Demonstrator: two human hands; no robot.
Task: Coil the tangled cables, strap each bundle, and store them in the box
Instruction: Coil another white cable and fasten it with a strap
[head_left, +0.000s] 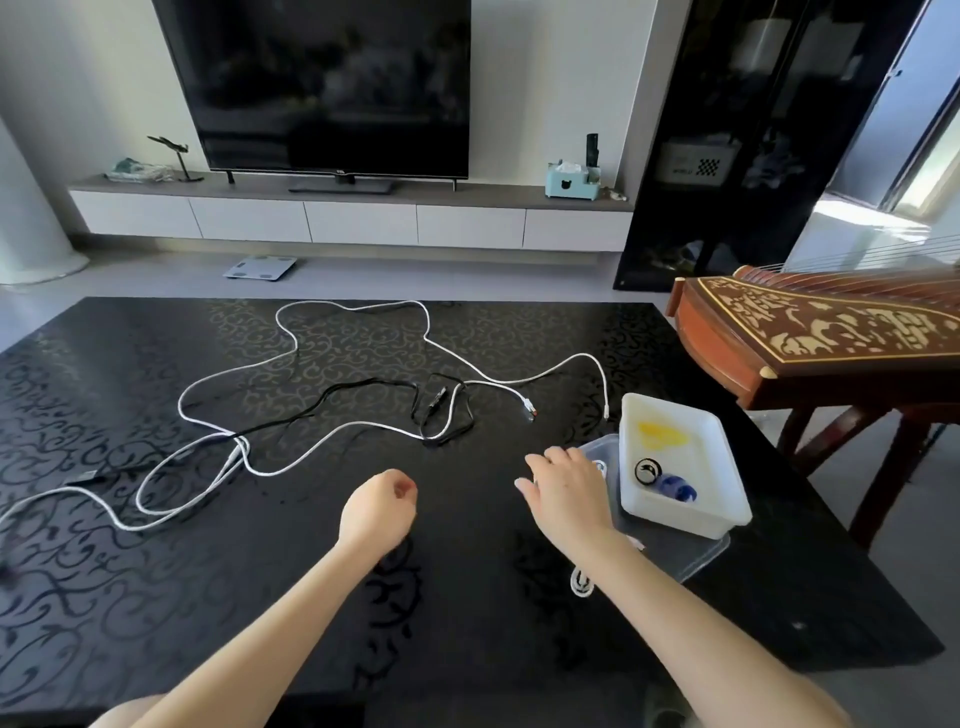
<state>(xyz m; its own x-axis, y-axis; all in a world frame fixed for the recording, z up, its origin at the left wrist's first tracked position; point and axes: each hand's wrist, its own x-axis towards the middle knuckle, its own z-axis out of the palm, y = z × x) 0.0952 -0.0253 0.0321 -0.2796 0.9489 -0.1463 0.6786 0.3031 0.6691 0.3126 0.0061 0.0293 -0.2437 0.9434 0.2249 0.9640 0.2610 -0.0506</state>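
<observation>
Beyond left hand (382, 506) and right hand (566, 493) fingers (558, 458): tangled cables (239, 441), untouched.

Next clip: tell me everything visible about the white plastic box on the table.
The white rectangular plastic box stands upright and open near the right edge of the black patterned table, resting on a clear flat lid. Its walls look translucent. Inside lie something yellow, a black-and-white ring and blue pieces. The right hand hovers beside it; contact is unclear.

Bare forearms (260, 629) and bare left hand (382, 506), right hand (563, 491), lower frame; uncovered to frame edge.
</observation>
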